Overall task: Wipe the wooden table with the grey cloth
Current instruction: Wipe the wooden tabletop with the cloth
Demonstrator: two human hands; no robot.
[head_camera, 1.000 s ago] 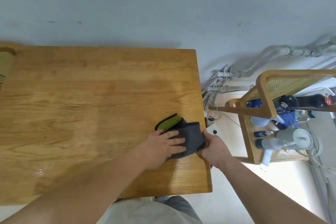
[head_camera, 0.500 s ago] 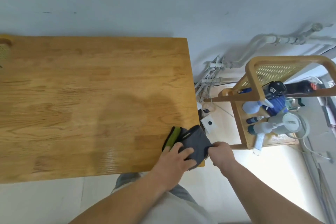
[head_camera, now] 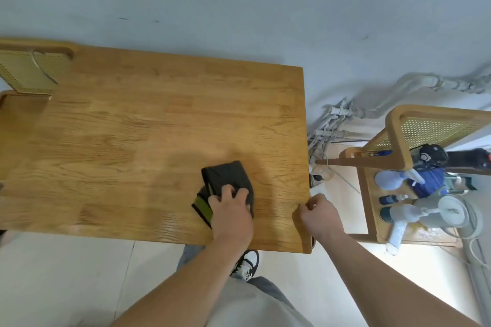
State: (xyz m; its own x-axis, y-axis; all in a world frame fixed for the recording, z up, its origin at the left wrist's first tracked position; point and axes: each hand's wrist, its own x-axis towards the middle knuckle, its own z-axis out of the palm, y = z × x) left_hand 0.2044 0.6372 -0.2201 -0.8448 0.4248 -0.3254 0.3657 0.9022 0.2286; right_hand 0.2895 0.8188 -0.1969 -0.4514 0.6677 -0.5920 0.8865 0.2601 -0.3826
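The wooden table [head_camera: 148,135] fills the left and middle of the head view. A folded dark grey cloth [head_camera: 227,178] with a green strip on one edge lies on its near right part. My left hand [head_camera: 231,210] presses down on the near half of the cloth, fingers gripping it. My right hand [head_camera: 320,216] rests at the table's right edge near the front corner, fingers curled in with nothing visible in them, apart from the cloth.
A wooden chair [head_camera: 414,138] with a cane back stands to the right, its seat holding spray bottles [head_camera: 406,214] and blue cloth. Another cane chair [head_camera: 29,71] is at the table's far left. White pipes [head_camera: 334,119] run along the wall. My shoe [head_camera: 245,264] shows below the table's front edge.
My left hand has slid the cloth from the table's near right corner inward and to the left. My right hand has let go of the cloth and stays at the table's right edge.
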